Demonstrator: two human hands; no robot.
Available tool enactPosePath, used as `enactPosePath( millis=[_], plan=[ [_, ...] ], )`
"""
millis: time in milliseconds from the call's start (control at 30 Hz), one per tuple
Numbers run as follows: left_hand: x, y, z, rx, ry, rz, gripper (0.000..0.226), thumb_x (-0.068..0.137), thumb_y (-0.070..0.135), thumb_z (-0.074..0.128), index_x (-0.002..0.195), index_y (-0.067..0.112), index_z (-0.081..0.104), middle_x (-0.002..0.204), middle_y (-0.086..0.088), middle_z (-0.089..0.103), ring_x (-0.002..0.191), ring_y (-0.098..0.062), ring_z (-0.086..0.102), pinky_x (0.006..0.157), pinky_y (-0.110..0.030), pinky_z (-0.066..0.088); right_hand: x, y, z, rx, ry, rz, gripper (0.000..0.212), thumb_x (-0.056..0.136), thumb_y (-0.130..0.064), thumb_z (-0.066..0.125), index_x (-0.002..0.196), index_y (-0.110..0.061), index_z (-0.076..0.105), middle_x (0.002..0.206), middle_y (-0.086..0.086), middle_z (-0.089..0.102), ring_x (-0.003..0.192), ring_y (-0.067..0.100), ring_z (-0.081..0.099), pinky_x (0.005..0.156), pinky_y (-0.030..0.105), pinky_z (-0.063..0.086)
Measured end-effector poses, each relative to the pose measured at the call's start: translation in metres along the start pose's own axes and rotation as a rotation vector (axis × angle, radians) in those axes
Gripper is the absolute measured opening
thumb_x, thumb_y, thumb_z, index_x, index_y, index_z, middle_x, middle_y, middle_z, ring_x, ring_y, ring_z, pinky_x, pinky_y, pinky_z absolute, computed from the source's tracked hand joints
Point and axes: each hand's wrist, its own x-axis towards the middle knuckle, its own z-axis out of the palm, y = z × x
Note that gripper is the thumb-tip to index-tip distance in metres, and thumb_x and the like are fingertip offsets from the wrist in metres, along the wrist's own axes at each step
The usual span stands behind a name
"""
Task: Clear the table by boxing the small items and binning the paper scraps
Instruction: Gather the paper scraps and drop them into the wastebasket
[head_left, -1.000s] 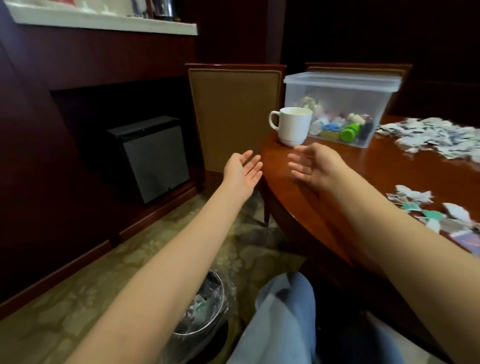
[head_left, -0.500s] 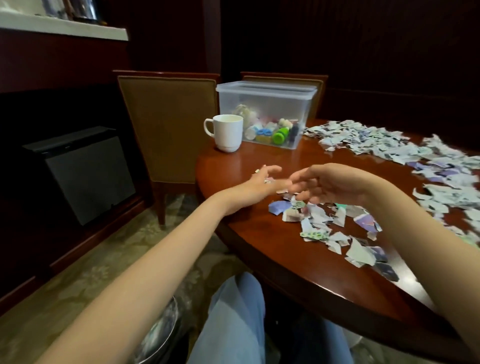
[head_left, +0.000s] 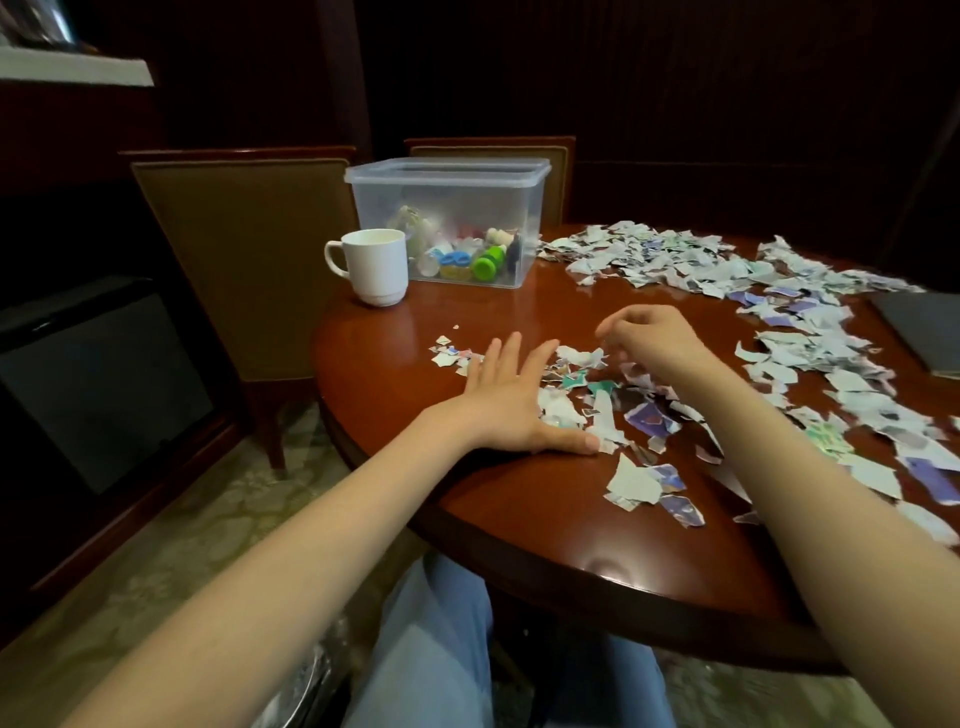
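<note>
Past our knees (head_left: 441, 649), our left hand (head_left: 511, 400) lies flat on the table (head_left: 519, 519), fingers straight and spread, its thumb against the near scraps (head_left: 644, 418). Our right hand (head_left: 652, 340) hovers over those scraps, apart from the left, fingers curled down; we cannot tell whether it pinches any. A wider band of scraps covers the right and far side. At the far left stand a cup (head_left: 374, 265) and, just beside it, the box (head_left: 447, 208), items (head_left: 485, 262) inside.
</note>
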Motion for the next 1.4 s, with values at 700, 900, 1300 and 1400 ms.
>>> enactPosePath(
  millis=[700, 900, 1300, 1400],
  plan=[
    [0.051, -0.063, -0.021, -0.213, 0.118, -0.091, 0.120, 0.063, 0.061, 0.073, 0.150, 0.029, -0.003, 0.159, -0.001, 0.007, 0.145, -0.024, 0.014, 0.118, -0.049, 0.013, 0.030, -0.011, 0.059, -0.357, -0.259, -0.130, 0.045, 0.101, -0.028, 0.031, 0.141, -0.008, 0.038, 0.148, 0.008, 0.038, 0.136, 0.023, 0.035, 0.109, 0.031, 0.028],
    [0.052, -0.071, -0.020, -0.412, 0.106, -0.040, 0.098, 0.068, 0.052, 0.075, 0.147, 0.033, 0.018, 0.153, 0.002, 0.028, 0.139, -0.018, 0.031, 0.114, -0.042, 0.029, 0.041, -0.018, 0.054, -0.083, -0.217, -0.075, 0.041, 0.101, -0.019, 0.033, 0.139, -0.009, 0.043, 0.147, 0.005, 0.040, 0.133, 0.019, 0.038, 0.108, 0.030, 0.030],
    [0.048, -0.067, -0.012, -0.378, 0.187, 0.003, 0.096, 0.068, 0.061, 0.070, 0.146, 0.033, 0.023, 0.156, 0.003, 0.021, 0.143, -0.020, 0.022, 0.116, -0.046, 0.023, 0.042, 0.003, 0.024, -0.566, -0.235, 0.250, 0.057, 0.097, -0.042, 0.032, 0.147, -0.017, 0.023, 0.153, 0.014, 0.025, 0.141, 0.036, 0.022, 0.114, 0.055, 0.022],
    [0.056, -0.067, -0.014, -0.293, 0.305, -0.217, 0.073, 0.087, 0.066, 0.038, 0.147, 0.026, 0.026, 0.154, -0.002, 0.028, 0.141, -0.023, 0.026, 0.116, -0.046, 0.017, 0.033, 0.006, 0.040, -0.627, -0.262, 0.176, 0.056, 0.099, -0.044, 0.025, 0.149, -0.020, 0.018, 0.157, 0.014, 0.013, 0.145, 0.035, 0.007, 0.117, 0.055, 0.004]
  ],
)
